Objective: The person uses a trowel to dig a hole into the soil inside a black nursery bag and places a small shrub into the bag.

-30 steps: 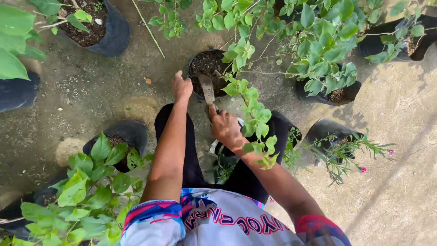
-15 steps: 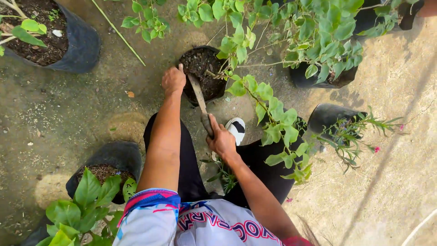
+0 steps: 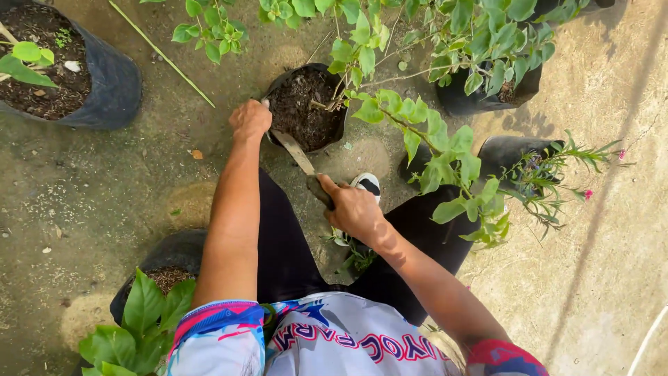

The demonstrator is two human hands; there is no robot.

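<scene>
Soil in the black grow bag [image 3: 306, 104] at twelve o'clock is worked by a trowel [image 3: 296, 154] which the right hand [image 3: 355, 209] grips with closed fingers, while the left hand [image 3: 249, 120] clasps the rim, probably to steady it.

Matt black plastic grow bag [image 3: 278, 87] holds crumbly dark soil [image 3: 303, 111]; the trowel [image 3: 296, 152] blade looks dull, soiled metal; ground [image 3: 104, 181] is rough concrete.

Patterned white jersey [image 3: 334, 341], black trousers [image 3: 285, 244]

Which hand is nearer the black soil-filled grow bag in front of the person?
Left. The left hand grips the black soil-filled grow bag at its rim; the right hand holds the trowel handle, back from it.
</scene>
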